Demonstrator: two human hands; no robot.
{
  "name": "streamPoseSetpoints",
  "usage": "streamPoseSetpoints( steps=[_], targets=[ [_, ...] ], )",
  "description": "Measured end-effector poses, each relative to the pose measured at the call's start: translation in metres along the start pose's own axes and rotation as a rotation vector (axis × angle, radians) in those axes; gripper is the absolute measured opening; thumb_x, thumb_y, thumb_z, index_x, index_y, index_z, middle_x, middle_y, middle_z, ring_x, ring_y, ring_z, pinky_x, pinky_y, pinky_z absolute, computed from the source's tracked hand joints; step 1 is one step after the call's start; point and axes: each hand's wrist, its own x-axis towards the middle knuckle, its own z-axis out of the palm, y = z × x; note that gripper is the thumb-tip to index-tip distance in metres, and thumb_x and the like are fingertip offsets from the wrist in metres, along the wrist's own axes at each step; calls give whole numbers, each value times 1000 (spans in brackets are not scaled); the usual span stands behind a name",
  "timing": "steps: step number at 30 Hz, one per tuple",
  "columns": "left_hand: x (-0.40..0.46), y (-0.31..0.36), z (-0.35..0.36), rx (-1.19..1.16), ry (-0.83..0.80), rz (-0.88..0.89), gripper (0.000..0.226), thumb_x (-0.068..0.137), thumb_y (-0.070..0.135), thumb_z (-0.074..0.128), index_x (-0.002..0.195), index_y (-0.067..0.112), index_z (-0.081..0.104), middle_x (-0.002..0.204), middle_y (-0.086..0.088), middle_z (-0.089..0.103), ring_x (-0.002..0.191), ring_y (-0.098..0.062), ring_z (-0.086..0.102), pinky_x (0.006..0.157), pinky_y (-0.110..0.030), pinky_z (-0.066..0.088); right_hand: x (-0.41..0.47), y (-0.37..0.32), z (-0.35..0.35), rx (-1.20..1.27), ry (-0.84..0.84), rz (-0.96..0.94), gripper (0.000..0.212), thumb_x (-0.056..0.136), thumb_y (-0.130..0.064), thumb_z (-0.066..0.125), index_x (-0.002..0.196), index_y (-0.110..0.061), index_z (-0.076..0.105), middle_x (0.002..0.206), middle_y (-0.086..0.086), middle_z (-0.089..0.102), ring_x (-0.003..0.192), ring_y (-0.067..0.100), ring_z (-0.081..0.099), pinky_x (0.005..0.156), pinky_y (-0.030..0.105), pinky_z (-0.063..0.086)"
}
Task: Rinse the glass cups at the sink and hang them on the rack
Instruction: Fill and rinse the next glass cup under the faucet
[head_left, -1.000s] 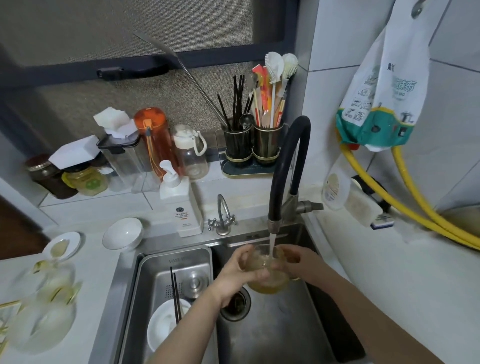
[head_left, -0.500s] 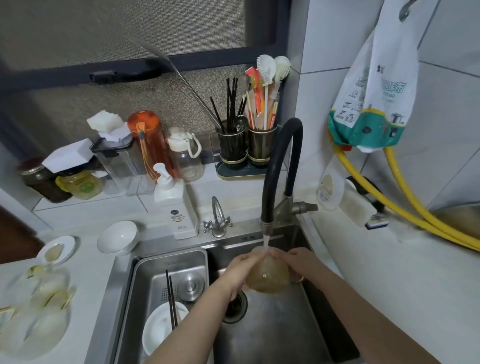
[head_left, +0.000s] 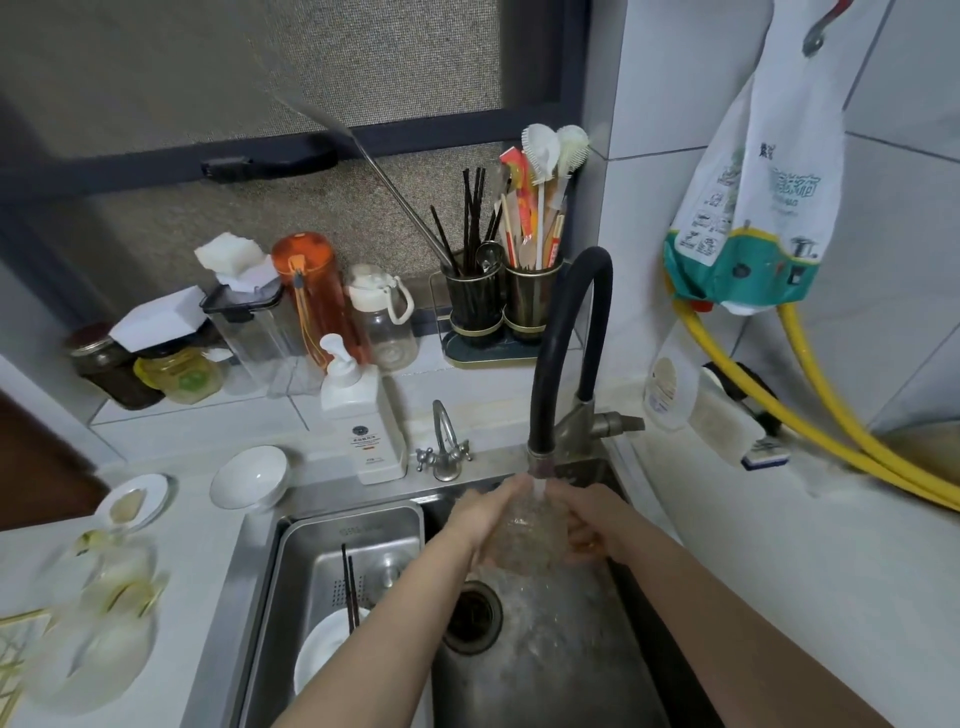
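Nearest to the camera, the two forearms reached forward over the sink (head_left: 519, 675) and met under the black faucet (head_left: 545, 374). The left hand (head_left: 480, 522) and the right hand (head_left: 595, 525) held the glass cup (head_left: 532, 535) between them, fingers curled around its sides. One second before, the cup stood upright, catching the stream and holding yellowish water; now it was tipped over with the bottom up, the water ran over its outside, and the glass looked clear. I judged that the rinsing of this cup was almost finished and the hanging would come next. No rack could be made out clearly in this view; some blurred glass things (head_left: 98, 613) lay on the counter at the left, and I could not tell what they were.

For moving, the basin wall stood close on the right of the hands, and the inner metal tray (head_left: 353, 535) with a white bowl (head_left: 322, 654) and chopsticks (head_left: 350, 587) lay just to the left. The spout hung directly above the cup, so lifting straight up might strike it. Farther back stood the soap bottle (head_left: 363, 421) and the utensil holders (head_left: 504, 306)
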Motion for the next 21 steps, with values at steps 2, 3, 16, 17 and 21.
streamPoseSetpoints(
  steps=[2, 3, 16, 17, 21],
  targets=[
    [-2, 0, -4, 8, 28, 67, 54, 77, 52, 72, 114, 15, 61, 112, -10, 70, 97, -26, 69, 85, -39, 58, 1, -3, 6, 28, -18, 12, 35, 81, -47, 67, 73, -13, 60, 55, 2, 44, 46, 13, 38, 60, 33, 41],
    [-3, 0, -7, 3, 25, 77, 41, 83, 46, 70, 111, 16, 65, 110, -9, 71, 98, -25, 69, 89, -39, 57, 0, -5, 9, 33, -49, 8, 33, 83, -45, 66, 76, -13, 61, 52, 0, 43, 44, 12, 38, 58, 32, 40],
    [-20, -8, -18, 86, -199, 103, 53, 80, 46, 75, 122, 20, 57, 117, -3, 67, 93, -9, 68, 63, -21, 57, -16, 20, -11, -20, -83, -254, 56, 76, -39, 77, 124, -19, 58, 114, 3, 65, 99, 23, 66, 79, 37, 60],
    [-21, -13, -21, 89, -251, 114, 36, 85, 30, 73, 116, 22, 57, 113, 0, 67, 89, -4, 67, 64, -18, 57, -19, 25, -12, -29, -82, -254, 61, 77, -33, 77, 131, -18, 52, 118, 1, 62, 99, 18, 65, 70, 28, 59],
    [-17, -28, -34, 77, -287, 267, 64, 79, 0, 74, 133, 19, 47, 135, 0, 53, 114, -7, 56, 87, -15, 52, -23, 32, -10, -192, -126, -373, 55, 77, -30, 79, 127, -33, 56, 118, -10, 63, 107, 7, 61, 82, 21, 55]
  ],
)
